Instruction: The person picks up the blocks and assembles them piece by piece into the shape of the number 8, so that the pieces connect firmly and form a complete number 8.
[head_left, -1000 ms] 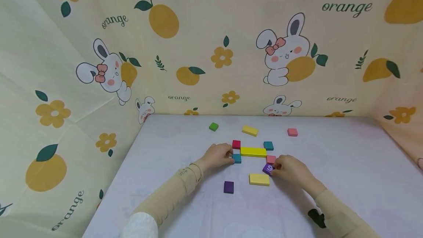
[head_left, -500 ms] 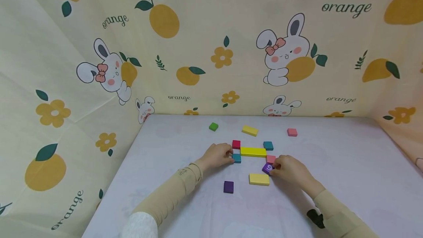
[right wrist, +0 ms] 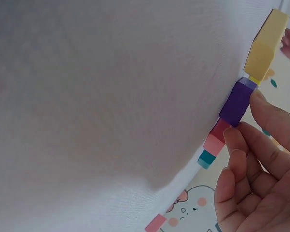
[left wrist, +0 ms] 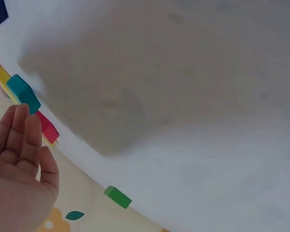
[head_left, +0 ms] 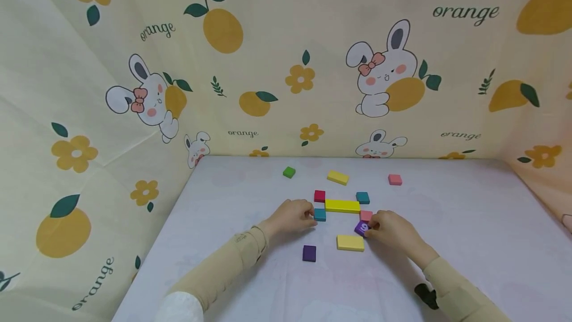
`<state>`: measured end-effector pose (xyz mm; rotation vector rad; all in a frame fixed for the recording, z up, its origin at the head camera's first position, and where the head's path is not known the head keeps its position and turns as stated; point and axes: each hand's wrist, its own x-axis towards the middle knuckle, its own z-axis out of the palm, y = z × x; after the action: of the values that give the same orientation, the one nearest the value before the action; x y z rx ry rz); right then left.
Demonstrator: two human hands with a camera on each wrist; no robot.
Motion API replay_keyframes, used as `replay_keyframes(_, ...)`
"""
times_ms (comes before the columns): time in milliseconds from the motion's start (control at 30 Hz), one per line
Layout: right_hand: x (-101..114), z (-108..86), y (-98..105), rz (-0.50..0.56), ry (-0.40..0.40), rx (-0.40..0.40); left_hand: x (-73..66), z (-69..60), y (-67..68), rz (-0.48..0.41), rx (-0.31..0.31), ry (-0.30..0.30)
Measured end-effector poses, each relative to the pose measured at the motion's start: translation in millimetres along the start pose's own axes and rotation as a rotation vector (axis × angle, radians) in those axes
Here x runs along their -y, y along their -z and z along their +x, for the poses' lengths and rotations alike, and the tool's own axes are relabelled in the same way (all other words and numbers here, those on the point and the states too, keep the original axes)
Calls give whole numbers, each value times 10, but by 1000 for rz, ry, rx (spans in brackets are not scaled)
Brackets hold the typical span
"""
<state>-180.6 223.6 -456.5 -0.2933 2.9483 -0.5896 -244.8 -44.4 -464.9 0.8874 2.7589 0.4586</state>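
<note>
My right hand (head_left: 396,232) pinches a purple block (head_left: 362,228) with a white marking on top, between thumb and forefinger. That block lies tilted just below a pink block (head_left: 366,215). My left hand (head_left: 292,216) is beside a teal block (head_left: 320,214), fingers loosely bent and nothing held; whether they touch it I cannot tell. In the left wrist view the fingers (left wrist: 33,128) look relaxed near the teal block (left wrist: 23,90). A long yellow block (head_left: 342,206) lies between the hands, a red block (head_left: 319,196) at its upper left, another teal block (head_left: 363,198) at its upper right.
A pale yellow block (head_left: 350,243) and a dark purple block (head_left: 309,253) lie nearer the front. Toward the back are a green block (head_left: 289,172), a second pale yellow block (head_left: 337,178) and a second pink block (head_left: 395,180). A printed cloth (head_left: 277,63) rises behind the table.
My left hand has drawn slightly down and back from the red and teal blocks. The right hand keeps its pinch on the purple block, almost unmoved.
</note>
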Motion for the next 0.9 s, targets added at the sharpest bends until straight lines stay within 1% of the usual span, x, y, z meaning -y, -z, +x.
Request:
replay_keyframes(333,-5,5,-7,-4,4,3,43,-232,-18,23,93,-66)
replay_keyframes(500,-5,4,-10,-10,-6,6,71,-351,-35,25,144,-82)
replay_keyframes(567,-6,4,-11,-14,-6,5,79,-392,-38,21,153,-86)
replay_keyframes(667,-6,5,-13,-17,-5,4,84,-445,-36,21,149,-102)
replay_keyframes(900,3,8,-12,-22,-7,10,85,-514,-35,33,134,-161)
